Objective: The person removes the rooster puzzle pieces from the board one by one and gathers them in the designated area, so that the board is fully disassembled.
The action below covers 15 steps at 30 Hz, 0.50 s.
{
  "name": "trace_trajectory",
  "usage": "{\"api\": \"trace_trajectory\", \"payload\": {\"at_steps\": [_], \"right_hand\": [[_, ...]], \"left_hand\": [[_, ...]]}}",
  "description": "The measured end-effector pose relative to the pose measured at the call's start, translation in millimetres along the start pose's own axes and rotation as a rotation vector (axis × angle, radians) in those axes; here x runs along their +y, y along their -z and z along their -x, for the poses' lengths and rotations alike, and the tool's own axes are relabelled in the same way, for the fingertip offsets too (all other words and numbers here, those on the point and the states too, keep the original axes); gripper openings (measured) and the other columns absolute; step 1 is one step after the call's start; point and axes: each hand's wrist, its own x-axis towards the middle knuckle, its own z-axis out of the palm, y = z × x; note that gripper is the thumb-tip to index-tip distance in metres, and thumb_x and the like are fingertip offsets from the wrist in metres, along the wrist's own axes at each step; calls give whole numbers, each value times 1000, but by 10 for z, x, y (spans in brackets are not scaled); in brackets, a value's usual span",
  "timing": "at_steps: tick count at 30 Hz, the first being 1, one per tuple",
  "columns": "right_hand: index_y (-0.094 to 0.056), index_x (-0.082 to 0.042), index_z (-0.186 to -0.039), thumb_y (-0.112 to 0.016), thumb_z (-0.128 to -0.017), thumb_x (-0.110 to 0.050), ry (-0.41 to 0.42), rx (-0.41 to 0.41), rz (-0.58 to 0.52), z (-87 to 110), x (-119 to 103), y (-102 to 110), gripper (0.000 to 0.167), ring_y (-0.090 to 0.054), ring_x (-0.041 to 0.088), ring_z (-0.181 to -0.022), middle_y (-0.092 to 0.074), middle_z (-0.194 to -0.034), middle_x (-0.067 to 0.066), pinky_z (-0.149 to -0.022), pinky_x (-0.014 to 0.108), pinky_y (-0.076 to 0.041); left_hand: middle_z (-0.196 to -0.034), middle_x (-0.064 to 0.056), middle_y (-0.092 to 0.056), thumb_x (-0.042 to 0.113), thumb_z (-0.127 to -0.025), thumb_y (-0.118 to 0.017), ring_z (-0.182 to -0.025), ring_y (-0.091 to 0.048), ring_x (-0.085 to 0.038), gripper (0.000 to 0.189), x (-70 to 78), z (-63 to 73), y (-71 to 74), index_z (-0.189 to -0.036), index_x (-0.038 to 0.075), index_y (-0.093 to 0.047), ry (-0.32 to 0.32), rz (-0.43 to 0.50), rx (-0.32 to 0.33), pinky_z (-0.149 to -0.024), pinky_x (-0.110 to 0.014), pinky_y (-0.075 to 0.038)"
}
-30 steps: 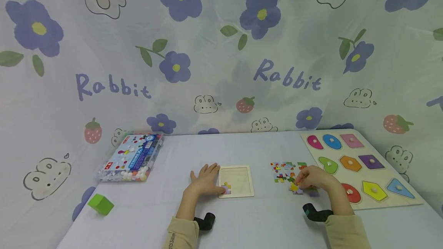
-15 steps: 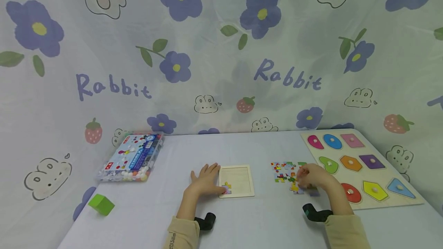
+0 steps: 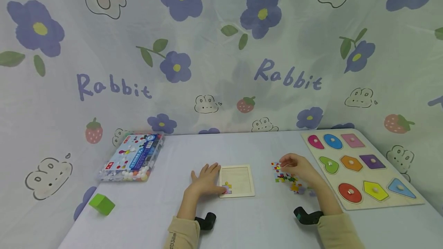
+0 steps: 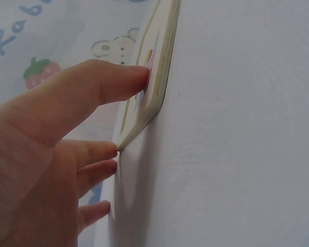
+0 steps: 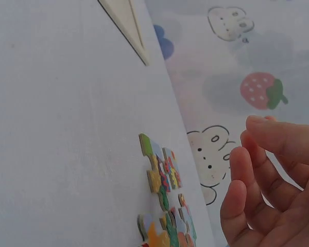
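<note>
My left hand [image 3: 204, 181] lies at the left side of a small wooden puzzle tray [image 3: 238, 178], fingers spread. Its thumb [image 4: 121, 82] presses near the lower left corner, where joined jigsaw pieces [image 3: 227, 185] in purple and yellow lie inside the tray. The index fingertip touches the tray's edge in the left wrist view. Above a cluster of loose jigsaw pieces [image 3: 282, 178] hovers my right hand [image 3: 300, 168], fingers loosely bent. In the right wrist view nothing shows between its thumb and fingers, and the colourful pieces [image 5: 167, 175] lie apart from them. The hand hides part of the cluster in the head view.
At the right lies a wooden shape board [image 3: 356, 176] with coloured knobbed shapes. A clear plastic box [image 3: 133, 156] of beads stands at the back left, with a green block [image 3: 102, 204] in front of it. Patterned cloth [image 3: 221, 68] hangs behind the white table.
My right hand has moved up and left, from the near right side of the loose pieces to above their far part. The left hand and tray stay in place.
</note>
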Motion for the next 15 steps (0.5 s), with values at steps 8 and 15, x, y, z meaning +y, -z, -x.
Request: {"api": "trace_trajectory", "payload": {"at_steps": [8, 15], "right_hand": [[-58, 5, -104, -66, -83, -5, 23, 14, -1, -33, 9, -121, 25, -59, 17, -85, -63, -99, 17, -72, 23, -51], [-59, 4, -103, -64, -84, -4, 38, 19, -6, -46, -16, -209, 21, -58, 19, -85, -63, -98, 17, -70, 25, -51]], "left_hand": [[-147, -8, -33, 42, -72, -73, -136, -20, -39, 83, 5, 6, -3, -139, 7, -40, -3, -6, 6, -95, -75, -3], [-147, -10, -33, 41, -71, -74, -136, -20, -39, 86, 4, 3, -10, -141, 7, -36, 0, 17, 8, -96, -75, -1]]}}
